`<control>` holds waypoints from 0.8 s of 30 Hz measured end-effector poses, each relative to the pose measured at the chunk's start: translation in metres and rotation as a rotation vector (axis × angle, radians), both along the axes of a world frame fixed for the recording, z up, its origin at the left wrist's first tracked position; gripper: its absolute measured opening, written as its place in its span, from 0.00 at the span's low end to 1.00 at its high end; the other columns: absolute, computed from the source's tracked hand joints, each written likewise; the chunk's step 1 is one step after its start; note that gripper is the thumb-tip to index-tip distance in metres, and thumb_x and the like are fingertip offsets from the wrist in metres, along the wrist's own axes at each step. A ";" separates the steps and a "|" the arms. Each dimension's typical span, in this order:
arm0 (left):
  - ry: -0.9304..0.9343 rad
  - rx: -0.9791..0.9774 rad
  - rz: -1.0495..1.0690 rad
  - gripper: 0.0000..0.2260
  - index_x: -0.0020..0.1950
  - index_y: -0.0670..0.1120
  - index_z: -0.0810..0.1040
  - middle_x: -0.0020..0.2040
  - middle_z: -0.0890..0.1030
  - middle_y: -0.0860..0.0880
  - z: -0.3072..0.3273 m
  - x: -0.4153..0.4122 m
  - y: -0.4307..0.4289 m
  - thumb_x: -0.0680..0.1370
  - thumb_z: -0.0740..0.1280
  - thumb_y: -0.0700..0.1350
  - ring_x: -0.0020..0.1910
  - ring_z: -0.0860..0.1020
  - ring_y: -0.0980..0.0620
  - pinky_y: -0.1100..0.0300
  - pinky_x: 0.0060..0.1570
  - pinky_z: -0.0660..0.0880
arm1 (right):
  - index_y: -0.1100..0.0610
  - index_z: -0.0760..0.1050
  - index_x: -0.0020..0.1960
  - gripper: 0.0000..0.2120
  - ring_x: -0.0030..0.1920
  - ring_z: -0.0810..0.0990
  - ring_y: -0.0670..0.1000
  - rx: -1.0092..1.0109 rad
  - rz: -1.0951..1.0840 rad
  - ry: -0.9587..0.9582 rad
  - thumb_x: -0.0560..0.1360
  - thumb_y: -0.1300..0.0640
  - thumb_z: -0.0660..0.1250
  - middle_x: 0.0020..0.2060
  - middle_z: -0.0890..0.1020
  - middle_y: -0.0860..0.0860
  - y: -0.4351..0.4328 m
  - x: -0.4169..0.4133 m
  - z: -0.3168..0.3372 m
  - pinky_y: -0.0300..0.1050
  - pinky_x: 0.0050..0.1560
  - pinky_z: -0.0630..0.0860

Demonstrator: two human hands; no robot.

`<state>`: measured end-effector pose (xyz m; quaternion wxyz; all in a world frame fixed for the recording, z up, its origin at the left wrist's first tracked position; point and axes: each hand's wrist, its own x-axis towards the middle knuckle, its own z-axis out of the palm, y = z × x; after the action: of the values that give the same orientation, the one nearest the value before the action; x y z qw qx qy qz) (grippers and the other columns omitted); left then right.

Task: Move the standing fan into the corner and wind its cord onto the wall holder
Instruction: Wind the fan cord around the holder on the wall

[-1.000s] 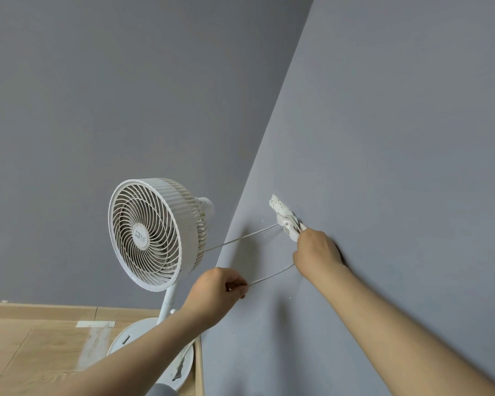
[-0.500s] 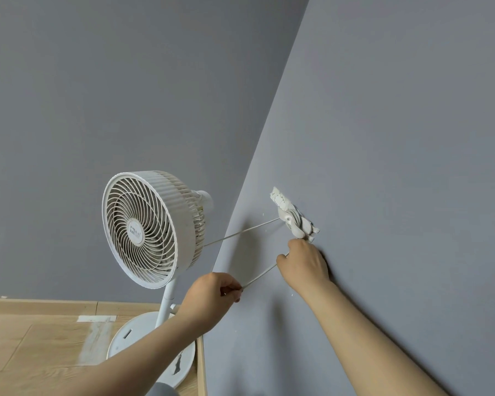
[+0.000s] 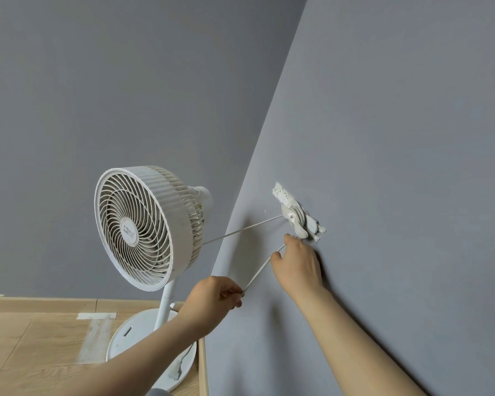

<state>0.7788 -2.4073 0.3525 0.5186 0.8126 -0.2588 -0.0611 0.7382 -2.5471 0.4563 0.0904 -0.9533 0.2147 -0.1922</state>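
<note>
Overhead and all around, two grey walls meet in a corner: the left wall (image 3: 97,95) is in shade and the right wall (image 3: 397,138) runs close past the person's right arm. Below them a pale wooden floor (image 3: 35,347) ends at a wooden skirting board (image 3: 40,304), with a whitish taped patch (image 3: 96,315) near the floor's far edge. The white standing fan (image 3: 137,227) stands upright in that corner of the floor, its round base (image 3: 132,335) close to both walls and its grille facing away from the right wall. The left hand (image 3: 212,298) is just in front of the fan's pole, close to the right wall, with its fingers curled and pinching the thin white cord (image 3: 240,230). The right hand (image 3: 297,267) lies against the right wall just under the holder, back toward the camera, forefinger reaching up to the holder's lower end. The cord passes through the fork between its thumb and forefinger; whether it grips there cannot be told. One strand of cord runs taut from behind the fan head up to the holder, and a second strand runs from the holder's lower end down to the left hand. The small white holder (image 3: 296,221) is fixed to the right wall near the corner, with several turns of cord wound on it.
</note>
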 end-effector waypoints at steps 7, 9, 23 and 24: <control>0.025 0.053 0.010 0.08 0.37 0.54 0.81 0.34 0.84 0.53 -0.002 0.011 -0.007 0.73 0.69 0.41 0.37 0.82 0.54 0.57 0.45 0.80 | 0.61 0.66 0.73 0.24 0.66 0.74 0.56 0.053 0.043 -0.052 0.78 0.59 0.60 0.65 0.77 0.57 -0.003 0.005 -0.005 0.43 0.60 0.69; 0.017 0.072 0.033 0.06 0.37 0.52 0.82 0.36 0.84 0.52 -0.003 0.013 -0.010 0.72 0.71 0.42 0.38 0.82 0.53 0.58 0.44 0.79 | 0.61 0.66 0.73 0.24 0.65 0.74 0.56 0.069 0.050 -0.067 0.78 0.59 0.60 0.64 0.77 0.57 -0.004 0.006 -0.007 0.43 0.60 0.69; 0.078 -0.113 0.141 0.07 0.40 0.44 0.72 0.36 0.80 0.44 -0.010 0.015 -0.004 0.78 0.64 0.37 0.25 0.78 0.61 0.71 0.26 0.72 | 0.50 0.80 0.58 0.13 0.37 0.80 0.51 0.043 0.293 -0.221 0.76 0.57 0.64 0.37 0.83 0.48 -0.002 0.005 -0.012 0.48 0.43 0.79; 0.072 -0.128 0.150 0.07 0.41 0.44 0.71 0.37 0.80 0.43 -0.010 0.015 -0.003 0.78 0.64 0.38 0.25 0.79 0.60 0.71 0.26 0.72 | 0.50 0.81 0.57 0.13 0.38 0.79 0.50 0.016 0.312 -0.211 0.75 0.57 0.65 0.40 0.83 0.48 -0.002 0.005 -0.010 0.48 0.44 0.79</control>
<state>0.7937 -2.4104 0.3422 0.5817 0.7921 -0.1820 -0.0343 0.7435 -2.5488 0.4461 0.1489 -0.9488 0.0551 -0.2729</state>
